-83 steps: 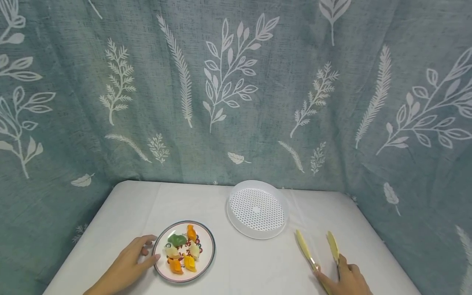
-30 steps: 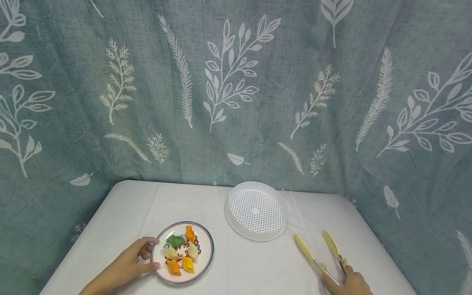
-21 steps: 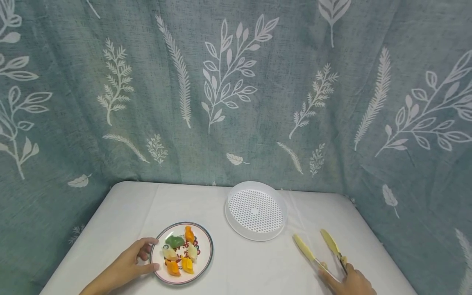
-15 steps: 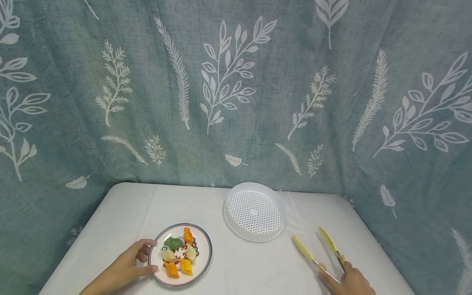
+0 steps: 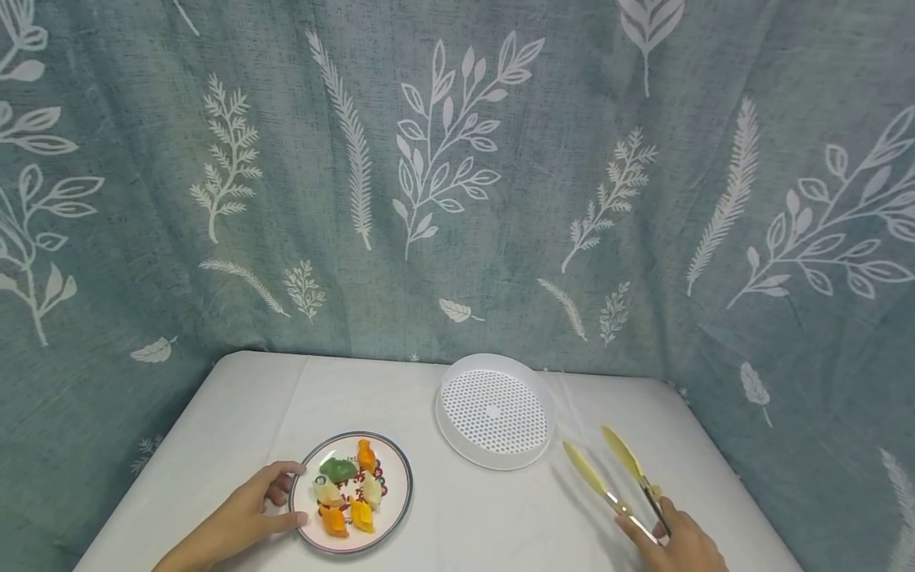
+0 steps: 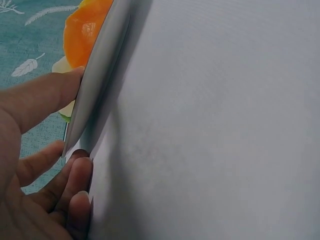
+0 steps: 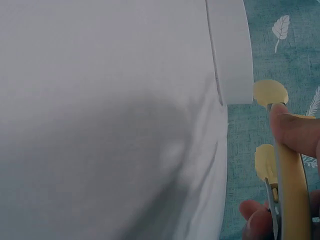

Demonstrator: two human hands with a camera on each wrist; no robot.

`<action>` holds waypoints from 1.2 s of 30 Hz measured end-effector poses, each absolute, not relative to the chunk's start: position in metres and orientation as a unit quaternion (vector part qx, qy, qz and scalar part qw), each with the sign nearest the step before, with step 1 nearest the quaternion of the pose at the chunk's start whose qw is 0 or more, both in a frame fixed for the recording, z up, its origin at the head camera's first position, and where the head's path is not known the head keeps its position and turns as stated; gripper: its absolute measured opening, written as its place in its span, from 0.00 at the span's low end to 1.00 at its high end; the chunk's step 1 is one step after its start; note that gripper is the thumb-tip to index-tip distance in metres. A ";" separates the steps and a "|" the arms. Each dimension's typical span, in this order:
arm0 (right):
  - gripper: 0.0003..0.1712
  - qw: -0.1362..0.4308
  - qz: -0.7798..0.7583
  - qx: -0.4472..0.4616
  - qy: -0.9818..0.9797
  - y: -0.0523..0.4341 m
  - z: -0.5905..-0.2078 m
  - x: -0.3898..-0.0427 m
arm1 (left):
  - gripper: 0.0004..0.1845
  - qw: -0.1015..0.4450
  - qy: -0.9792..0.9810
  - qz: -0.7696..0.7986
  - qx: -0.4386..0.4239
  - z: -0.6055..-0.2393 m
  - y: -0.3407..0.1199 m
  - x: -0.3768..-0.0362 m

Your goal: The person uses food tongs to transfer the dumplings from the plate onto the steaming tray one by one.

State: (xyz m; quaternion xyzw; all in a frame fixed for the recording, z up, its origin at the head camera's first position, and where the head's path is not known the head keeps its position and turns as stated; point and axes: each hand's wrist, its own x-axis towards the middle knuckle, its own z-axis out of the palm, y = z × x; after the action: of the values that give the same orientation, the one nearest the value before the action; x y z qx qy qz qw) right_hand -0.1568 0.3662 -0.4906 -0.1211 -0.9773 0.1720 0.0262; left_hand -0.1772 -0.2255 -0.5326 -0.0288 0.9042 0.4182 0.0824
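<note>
My left hand (image 5: pixel 259 502) is at the left rim of a round plate (image 5: pixel 400 508) with a dark edge line and red print. In the left wrist view the thumb lies over the plate's rim (image 6: pixel 102 65) and the fingers curl at its outer side. On the plate are several dumpling-shaped pieces: orange (image 5: pixel 333 521), yellow (image 5: pixel 362 515), whitish (image 5: pixel 372 491) and green (image 5: pixel 338 469). My right hand (image 5: pixel 675 542) grips tongs (image 5: pixel 586 469) with yellow tips, their arms spread with nothing between. Their shadow falls on the cloth beneath, apart from the tips.
A white round steamer tray (image 5: pixel 495 453) with a perforated base stands at the back middle, between the plate and the tongs. White cloth covers the table (image 5: pixel 465 516). A green leaf-patterned curtain (image 5: pixel 457 199) hangs close behind and at both sides.
My right hand has raised the tongs off the cloth and brought them a little forward and left; their tips are closer together. My left hand stays at the plate, its fingertips further over the rim.
</note>
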 end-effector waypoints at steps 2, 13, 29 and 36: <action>0.40 0.046 0.170 -0.114 -0.978 0.363 -0.489 -0.156 | 0.46 0.083 0.903 0.422 -0.027 -0.532 -0.225 -0.177; 0.35 0.069 0.182 -0.074 -0.978 0.342 -0.478 -0.155 | 0.44 0.082 0.900 0.428 -0.022 -0.531 -0.225 -0.177; 0.33 0.108 0.184 -0.025 -0.977 0.309 -0.480 -0.160 | 0.44 0.077 0.901 0.426 -0.024 -0.533 -0.225 -0.177; 0.32 0.124 0.174 0.001 -0.977 0.294 -0.483 -0.161 | 0.42 0.062 0.902 0.427 -0.025 -0.533 -0.225 -0.175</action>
State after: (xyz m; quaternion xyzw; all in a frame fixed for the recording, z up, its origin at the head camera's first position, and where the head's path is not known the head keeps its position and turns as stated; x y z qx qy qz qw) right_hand -0.1609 0.2942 -0.4832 0.0009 -0.9770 0.1741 0.1235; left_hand -0.1754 -0.2254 -0.5327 -0.0246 0.9016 0.4274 0.0616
